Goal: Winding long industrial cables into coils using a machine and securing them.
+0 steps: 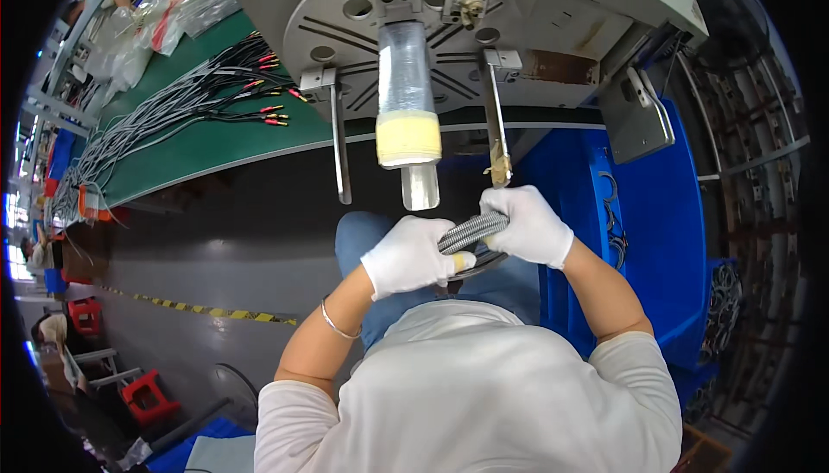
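Observation:
In front of my lap, both hands, in white gloves, hold a coiled grey braided cable [473,233]. My left hand [410,257] is closed round the coil's left side, its thumb pressed along it. My right hand [528,227] grips the right side, with its fingers curled over the strands. Just beyond them juts a spindle [408,132] wrapped in clear film and yellow tape, apart from the coil. It is mounted on a round slotted metal plate [332,24], between a left metal bar [340,149] and a right metal bar [496,115] that ends close above my right hand.
Left of the machine, a green table [186,158] carries a bundle of grey cables [160,115] with red-tipped ends. A blue bin [661,240] stands at my right, with cable coils by its side. Red stools [148,397] and yellow-black floor tape [207,308] lie to the left.

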Demonstrator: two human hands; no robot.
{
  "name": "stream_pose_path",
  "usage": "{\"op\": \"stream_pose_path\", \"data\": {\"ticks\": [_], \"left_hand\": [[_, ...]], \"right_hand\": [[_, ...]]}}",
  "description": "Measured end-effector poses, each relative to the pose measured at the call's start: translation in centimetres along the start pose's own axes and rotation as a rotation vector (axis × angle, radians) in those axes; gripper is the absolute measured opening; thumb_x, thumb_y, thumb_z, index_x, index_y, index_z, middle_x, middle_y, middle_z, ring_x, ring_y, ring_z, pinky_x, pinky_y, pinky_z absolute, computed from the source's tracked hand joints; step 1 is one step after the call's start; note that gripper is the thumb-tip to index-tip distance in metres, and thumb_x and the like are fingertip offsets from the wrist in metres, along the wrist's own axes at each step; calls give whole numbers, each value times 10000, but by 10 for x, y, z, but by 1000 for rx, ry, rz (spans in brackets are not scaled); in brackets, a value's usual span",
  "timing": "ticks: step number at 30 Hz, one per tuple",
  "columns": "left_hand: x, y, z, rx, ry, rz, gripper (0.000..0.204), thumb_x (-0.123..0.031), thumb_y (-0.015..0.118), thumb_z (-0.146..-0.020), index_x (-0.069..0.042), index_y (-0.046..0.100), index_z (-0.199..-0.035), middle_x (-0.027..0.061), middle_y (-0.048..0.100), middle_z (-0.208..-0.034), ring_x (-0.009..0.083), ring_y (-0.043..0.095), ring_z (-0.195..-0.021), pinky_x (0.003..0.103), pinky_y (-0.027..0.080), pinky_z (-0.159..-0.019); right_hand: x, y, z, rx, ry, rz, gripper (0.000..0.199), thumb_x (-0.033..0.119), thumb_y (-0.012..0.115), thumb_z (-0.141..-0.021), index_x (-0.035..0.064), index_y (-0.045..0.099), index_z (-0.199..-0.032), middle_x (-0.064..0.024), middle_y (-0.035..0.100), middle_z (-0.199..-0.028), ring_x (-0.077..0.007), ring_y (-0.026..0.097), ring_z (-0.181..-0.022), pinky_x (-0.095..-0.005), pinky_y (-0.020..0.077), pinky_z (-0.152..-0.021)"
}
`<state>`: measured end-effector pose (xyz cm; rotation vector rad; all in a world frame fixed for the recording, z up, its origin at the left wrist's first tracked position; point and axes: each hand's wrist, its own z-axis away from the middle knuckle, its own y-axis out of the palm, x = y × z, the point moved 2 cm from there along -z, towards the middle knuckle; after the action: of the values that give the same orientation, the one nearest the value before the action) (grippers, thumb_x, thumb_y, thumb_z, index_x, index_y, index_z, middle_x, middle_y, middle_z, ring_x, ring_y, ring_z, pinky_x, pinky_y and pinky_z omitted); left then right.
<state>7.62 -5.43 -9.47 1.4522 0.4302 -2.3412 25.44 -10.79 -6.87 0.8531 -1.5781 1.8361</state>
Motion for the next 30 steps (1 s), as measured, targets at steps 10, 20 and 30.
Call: {"op": "stream_pose_path", "data": {"ticks": [10, 20, 30], "left_hand": [[-10, 19, -36, -208, 31, -160, 189, -149, 688, -817, 25, 623, -784, 59, 597, -617, 94, 563, -508, 248, 454, -484], [-34, 28, -42, 101, 101, 246, 187, -119, 673, -816, 54, 609, -847, 51, 556, -577, 100, 509, -436, 247, 447, -442], [-98, 65, -66, 499, 71, 255, 205, -153, 627, -865, 36, 595, -794, 50, 548, -524, 143, 557, -442, 316, 567, -560]], "right_hand": [[-23, -9, 6, -97, 116, -63, 105, 54, 678, -690, 2, 586, -690, -99, 533, -564, -120, 495, -527, -267, 421, -528], [-9, -93, 35, 358, -66, -398, 297, 167, 682, -776, 11, 641, -1025, -96, 660, -863, -162, 629, -780, -300, 499, -718], [-16, -92, 37, -432, -805, 98, 231, 210, 765, -645, 50, 666, -778, -66, 579, -590, -202, 571, -489, -294, 430, -459]]}}
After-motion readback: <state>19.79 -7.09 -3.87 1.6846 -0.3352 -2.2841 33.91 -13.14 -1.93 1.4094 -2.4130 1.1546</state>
